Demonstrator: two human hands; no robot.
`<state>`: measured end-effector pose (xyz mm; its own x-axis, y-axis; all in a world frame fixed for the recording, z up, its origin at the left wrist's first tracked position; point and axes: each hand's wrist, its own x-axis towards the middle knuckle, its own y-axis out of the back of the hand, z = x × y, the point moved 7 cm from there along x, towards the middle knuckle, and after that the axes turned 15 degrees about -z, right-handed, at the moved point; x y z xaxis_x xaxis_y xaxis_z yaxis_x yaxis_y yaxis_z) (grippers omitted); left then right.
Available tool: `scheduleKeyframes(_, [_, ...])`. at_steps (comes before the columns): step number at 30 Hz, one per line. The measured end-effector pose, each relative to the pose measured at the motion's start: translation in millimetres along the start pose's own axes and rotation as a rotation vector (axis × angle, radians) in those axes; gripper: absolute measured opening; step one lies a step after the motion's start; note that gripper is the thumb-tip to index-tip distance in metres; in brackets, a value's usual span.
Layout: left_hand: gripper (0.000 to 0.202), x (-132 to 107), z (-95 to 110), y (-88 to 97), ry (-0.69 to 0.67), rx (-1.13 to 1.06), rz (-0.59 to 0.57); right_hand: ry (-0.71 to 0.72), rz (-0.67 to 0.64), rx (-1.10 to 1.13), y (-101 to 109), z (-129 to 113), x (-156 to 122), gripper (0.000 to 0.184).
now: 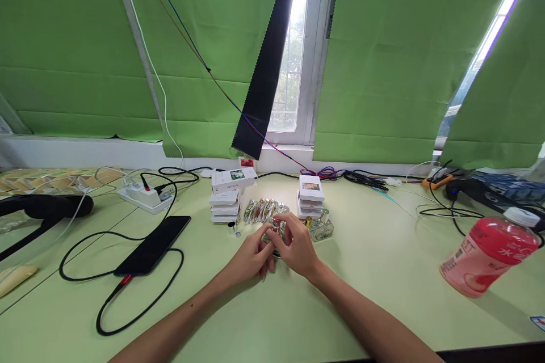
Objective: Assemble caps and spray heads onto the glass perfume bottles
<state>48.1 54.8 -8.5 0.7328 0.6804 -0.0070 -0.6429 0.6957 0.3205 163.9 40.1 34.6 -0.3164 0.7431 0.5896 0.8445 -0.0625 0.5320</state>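
Note:
My left hand [254, 255] and my right hand [297, 244] meet above the table's middle, fingers closed around a small shiny, clear bottle-like item [276, 228] with a reddish part at its top. My left hand grips its near left side, while the right thumb and fingers pinch around its upper part. The fingers cover most of it. Just beyond lies a row of similar shiny clear pieces [260, 210], some gold or reddish. A clear faceted piece [321, 230] rests right of my right hand. Left of my hands stands a small dark-and-silver cap [231, 228].
Stacks of small white boxes flank the row, one left [225, 207] and one right [310, 195]. A black phone [153, 245] with a looping cable lies left, near a white power strip [147, 197]. A pink drink bottle [487, 255] stands right. Cables run along the back.

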Motion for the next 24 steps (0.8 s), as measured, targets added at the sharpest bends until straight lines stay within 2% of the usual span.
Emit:
scheduleKeyframes(5, [0.041,-0.1,0.3,-0.1,0.001,0.003,0.0,0.031,0.006,-0.01,-0.5,0.7,-1.0,0.02])
scheduleKeyframes(18, [0.043,-0.4,2.4,-0.1,-0.013,-0.014,0.005,-0.037,0.001,0.018,0.6,2.4,2.4,0.013])
scheduleKeyframes(24, [0.043,-0.1,-1.8,0.9,-0.008,-0.015,0.011,-0.009,-0.013,-0.018,-0.5,-1.6,-0.4,0.018])
